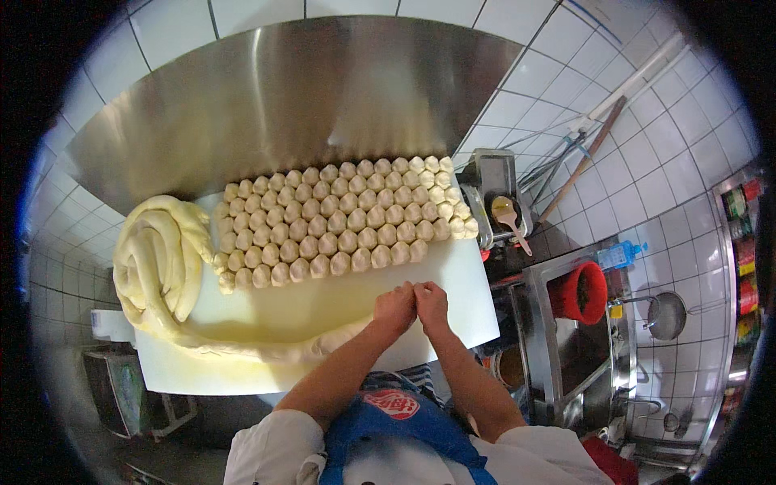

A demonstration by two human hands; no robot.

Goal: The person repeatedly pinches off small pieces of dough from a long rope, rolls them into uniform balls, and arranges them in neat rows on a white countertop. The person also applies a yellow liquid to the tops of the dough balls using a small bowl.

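A long, thick rope of pale dough (267, 352) runs along the near side of the white board (465, 303) and passes behind my left forearm. Its other end lies in a big coil (149, 267) at the left. My left hand (394, 310) is closed around the dough's free end, most of which the fingers cover. Pressed against it, fingertips to fingertips, my right hand (432, 307) is closed too; whatever it pinches is hidden. Just beyond both hands, small round dough pieces (347, 241) stand in several close rows.
Steel sheeting (323, 89) rises behind the board. To the right are a metal container with a pale ladle (506, 215), a steel sink (543, 323) with a red bucket (579, 293), and a blue bottle (619, 255). A strainer (667, 315) hangs on the tiled wall.
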